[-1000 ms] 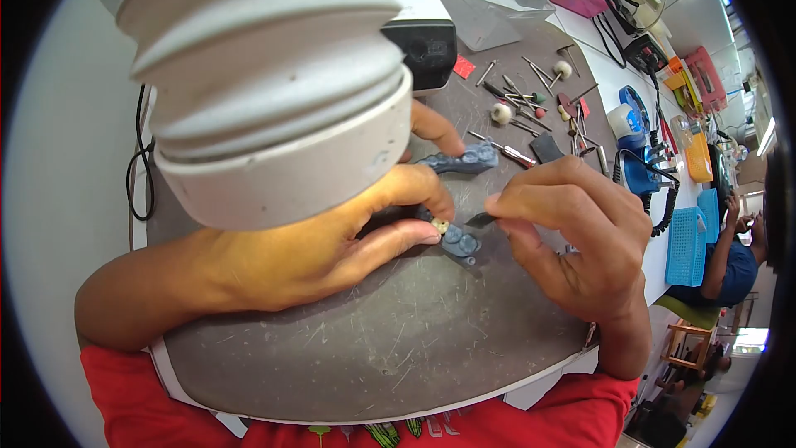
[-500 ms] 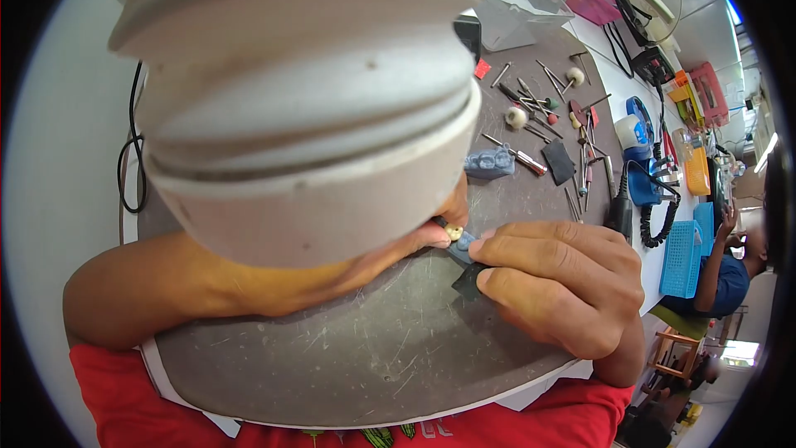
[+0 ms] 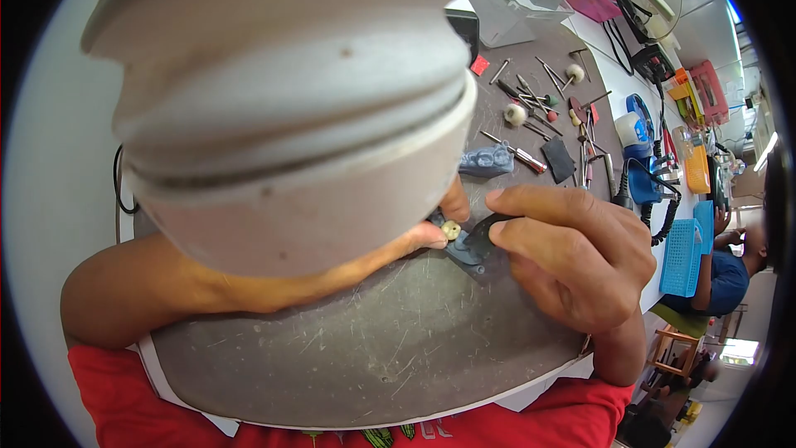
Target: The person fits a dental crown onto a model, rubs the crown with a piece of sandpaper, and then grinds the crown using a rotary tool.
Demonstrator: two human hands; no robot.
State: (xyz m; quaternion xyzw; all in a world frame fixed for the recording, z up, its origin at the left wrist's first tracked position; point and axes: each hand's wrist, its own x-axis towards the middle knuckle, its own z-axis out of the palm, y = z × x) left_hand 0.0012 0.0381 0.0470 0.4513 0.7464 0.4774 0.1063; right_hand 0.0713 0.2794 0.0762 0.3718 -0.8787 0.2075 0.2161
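The left hand (image 3: pixel 394 259), partly hidden by the white hose (image 3: pixel 290 228), has its fingers nearly closed on the blue-grey model (image 3: pixel 463 257), beside the cream crown (image 3: pixel 450 231). This model is low over the counter (image 3: pixel 332 365); whether it touches, I cannot tell. The right hand (image 3: pixel 584 257) pinches a thin dark sheet (image 3: pixel 478 239) with closed fingers, next to the crown. It is better to hold the model steady, guide the sheet lightly and avoid bending it.
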